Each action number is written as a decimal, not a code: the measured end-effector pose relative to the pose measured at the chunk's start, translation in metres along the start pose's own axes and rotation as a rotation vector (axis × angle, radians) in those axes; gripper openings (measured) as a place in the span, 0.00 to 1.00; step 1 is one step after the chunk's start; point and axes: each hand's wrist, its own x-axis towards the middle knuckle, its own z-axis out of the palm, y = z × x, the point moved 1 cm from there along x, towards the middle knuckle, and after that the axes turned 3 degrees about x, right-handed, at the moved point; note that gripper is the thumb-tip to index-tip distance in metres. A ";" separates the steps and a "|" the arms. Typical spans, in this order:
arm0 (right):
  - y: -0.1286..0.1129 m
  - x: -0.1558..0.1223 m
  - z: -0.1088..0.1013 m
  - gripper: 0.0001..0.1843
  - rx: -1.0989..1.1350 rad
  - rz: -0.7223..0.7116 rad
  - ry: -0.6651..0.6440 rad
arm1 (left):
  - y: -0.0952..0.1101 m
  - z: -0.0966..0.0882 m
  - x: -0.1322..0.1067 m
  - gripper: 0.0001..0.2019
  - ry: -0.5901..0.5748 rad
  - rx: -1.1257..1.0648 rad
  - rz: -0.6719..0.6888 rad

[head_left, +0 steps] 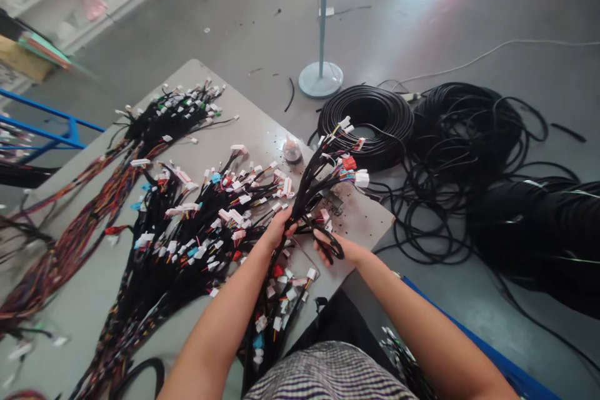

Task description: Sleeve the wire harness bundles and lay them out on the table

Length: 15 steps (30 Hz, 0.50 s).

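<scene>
My left hand [281,226] is closed around a black-wrapped wire harness [307,184]. Its branches fan upward from my grip and end in white and red connectors. In my right hand [340,247] is a pair of scissors [334,246] with black loop handles; its blades reach toward the harness just beside my left hand, and whether they touch it I cannot tell. Below my hands, more harness ends [285,300] with white, red and blue connectors hang over the table's near side. A large pile of similar harnesses [187,244] lies to the left of my left hand.
Another harness bundle [173,115] lies farther back on the grey table [267,115], near a small clear container [291,151]. On the floor to the right are coils of black tubing [365,119]. A round-based pole [321,80] stands behind the table; shelves [84,0] are at upper left.
</scene>
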 end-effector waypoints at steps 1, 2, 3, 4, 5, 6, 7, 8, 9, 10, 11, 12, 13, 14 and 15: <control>-0.007 0.004 0.000 0.36 -0.020 0.010 0.011 | 0.000 0.001 0.000 0.33 0.010 0.011 0.009; -0.013 0.007 0.000 0.34 -0.037 0.018 0.026 | 0.000 0.002 0.000 0.33 0.024 0.027 0.014; -0.016 0.009 0.000 0.31 -0.050 0.023 0.044 | 0.000 0.003 0.000 0.34 0.039 0.049 0.016; -0.017 0.008 -0.002 0.29 -0.068 0.033 0.068 | 0.000 0.004 -0.001 0.34 0.053 0.076 0.017; -0.015 0.006 -0.004 0.27 -0.098 0.050 0.095 | 0.001 0.006 -0.002 0.35 0.065 0.104 0.017; -0.010 0.002 -0.006 0.26 -0.155 0.075 0.130 | 0.003 0.008 -0.003 0.35 0.074 0.126 0.017; -0.004 -0.002 -0.010 0.24 -0.250 0.111 0.173 | 0.005 0.010 -0.006 0.36 0.074 0.139 0.021; 0.004 -0.008 -0.014 0.23 -0.384 0.155 0.221 | 0.008 0.012 -0.009 0.35 0.062 0.143 0.027; 0.013 -0.015 -0.018 0.22 -0.548 0.201 0.272 | 0.011 0.014 -0.013 0.35 0.039 0.141 0.035; 0.022 -0.021 -0.022 0.21 -0.719 0.234 0.324 | 0.015 0.017 -0.017 0.33 0.009 0.139 0.044; 0.030 -0.028 -0.025 0.18 -0.870 0.254 0.372 | 0.019 0.020 -0.023 0.32 -0.022 0.147 0.061; 0.037 -0.035 -0.026 0.16 -0.986 0.255 0.417 | 0.023 0.024 -0.030 0.30 -0.047 0.170 0.086; 0.042 -0.041 -0.025 0.14 -1.049 0.221 0.463 | 0.027 0.030 -0.037 0.28 -0.065 0.205 0.116; 0.045 -0.048 -0.022 0.15 -1.054 0.142 0.511 | 0.030 0.038 -0.045 0.27 -0.078 0.246 0.153; 0.046 -0.055 -0.017 0.18 -1.006 0.023 0.554 | 0.032 0.049 -0.053 0.26 -0.093 0.291 0.198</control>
